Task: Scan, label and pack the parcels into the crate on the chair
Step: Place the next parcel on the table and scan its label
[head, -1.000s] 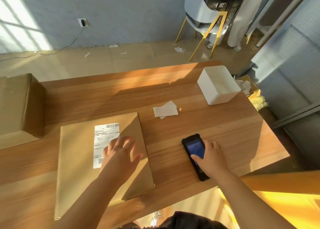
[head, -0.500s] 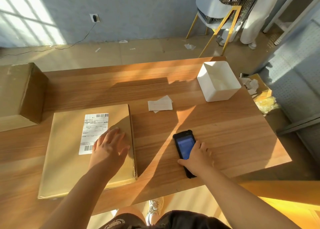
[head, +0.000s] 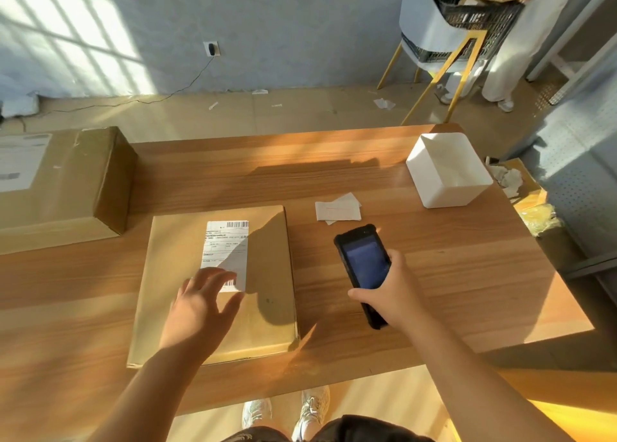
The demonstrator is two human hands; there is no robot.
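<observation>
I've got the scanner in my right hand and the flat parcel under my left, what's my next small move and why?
Probably swing the scanner in your right hand left over the label on the flat parcel: its top barcode is uncovered, while your left hand overlaps the lower one.

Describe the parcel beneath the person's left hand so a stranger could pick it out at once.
Start at the wooden table. Near its front edge, left of the handheld scanner in the right hand, a cardboard parcel lies beneath the left hand. Unlike the taller box at the table's left end, it is flat and thin.
</observation>
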